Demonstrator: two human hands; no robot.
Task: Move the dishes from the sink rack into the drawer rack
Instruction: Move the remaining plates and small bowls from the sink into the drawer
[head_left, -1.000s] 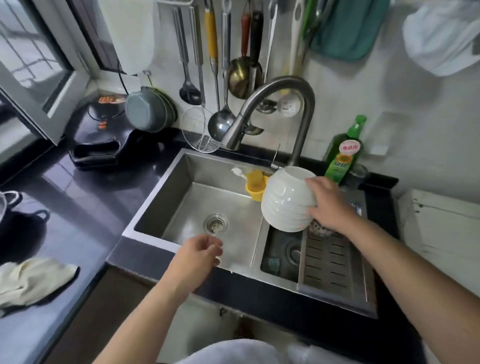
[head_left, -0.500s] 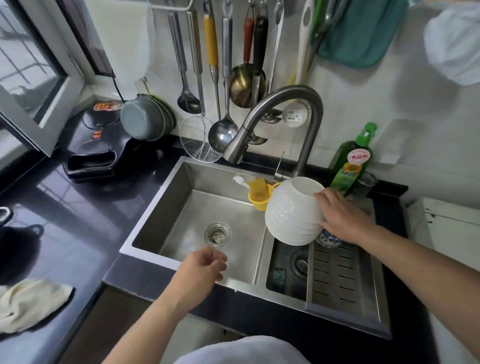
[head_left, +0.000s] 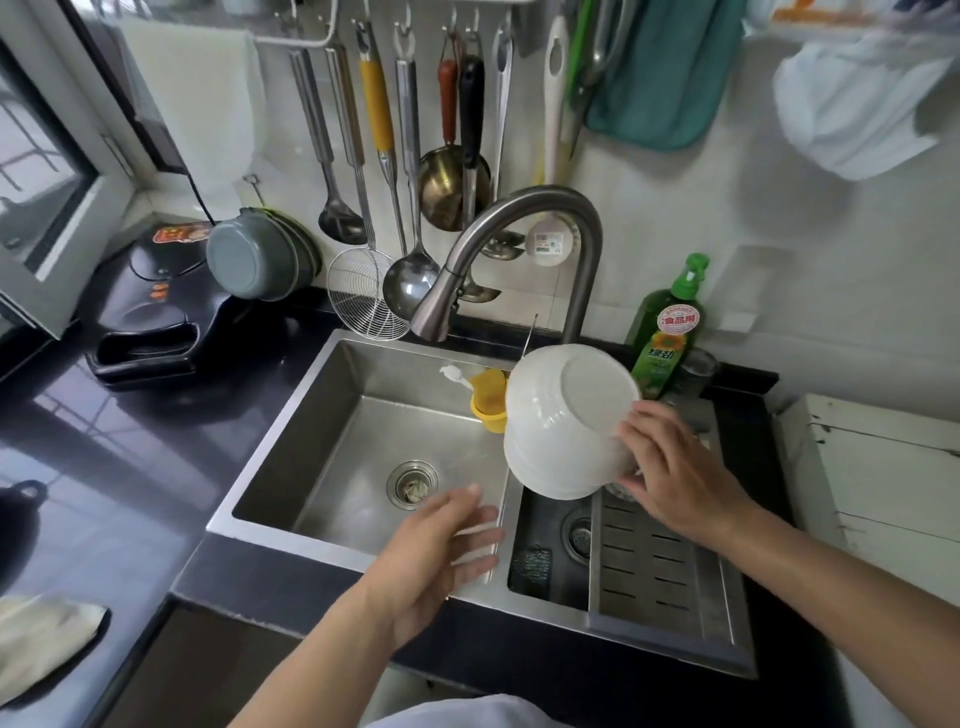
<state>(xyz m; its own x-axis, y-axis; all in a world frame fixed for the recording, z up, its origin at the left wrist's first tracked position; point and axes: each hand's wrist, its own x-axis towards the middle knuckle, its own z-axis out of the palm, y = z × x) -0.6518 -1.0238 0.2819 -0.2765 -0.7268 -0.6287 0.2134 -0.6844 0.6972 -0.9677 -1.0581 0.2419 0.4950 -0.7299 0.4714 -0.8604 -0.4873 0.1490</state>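
Observation:
A white ribbed bowl hangs tilted above the sink rack, its flat base turned up and toward me. My right hand grips it by the rim on its right side, fingers curled over the edge. Below and to the left of the bowl, my left hand is spread open, palm up, over the sink's front rim, holding nothing. The slotted metal sink rack lies in the right part of the sink. No drawer rack is in view.
A curved tap arches just behind the bowl. A yellow cup sits in the sink's back corner, and a green detergent bottle stands behind the rack. Ladles and a skimmer hang on the wall. A black cooker occupies the left counter.
My right hand has lifted the bowl and tipped it so its base faces up. My left hand has opened its fingers and moved right, under the bowl.

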